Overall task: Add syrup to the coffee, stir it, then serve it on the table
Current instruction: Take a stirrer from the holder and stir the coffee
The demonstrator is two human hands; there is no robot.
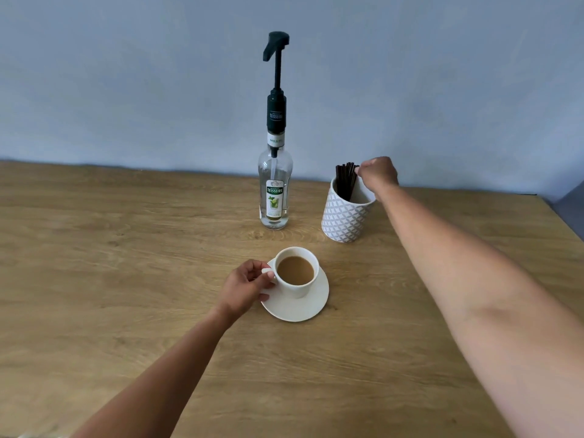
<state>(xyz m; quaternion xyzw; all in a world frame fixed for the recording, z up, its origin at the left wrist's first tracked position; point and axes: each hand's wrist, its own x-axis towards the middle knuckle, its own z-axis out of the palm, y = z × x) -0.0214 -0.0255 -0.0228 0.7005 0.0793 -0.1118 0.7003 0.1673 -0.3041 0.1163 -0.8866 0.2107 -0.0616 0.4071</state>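
Observation:
A white cup of milky coffee (296,270) stands on a white saucer (303,306) near the middle of the wooden table (126,279). My left hand (245,287) grips the cup's handle from the left. Behind the cup stands a clear syrup bottle (274,191) with a tall dark pump on top. To its right, a white patterned pot (346,216) holds several dark stir sticks (346,180). My right hand (377,173) is over the pot's far rim, fingers pinched on the top of the sticks.
A pale blue wall runs along the table's back edge. The table's right edge slants down at the far right (565,222).

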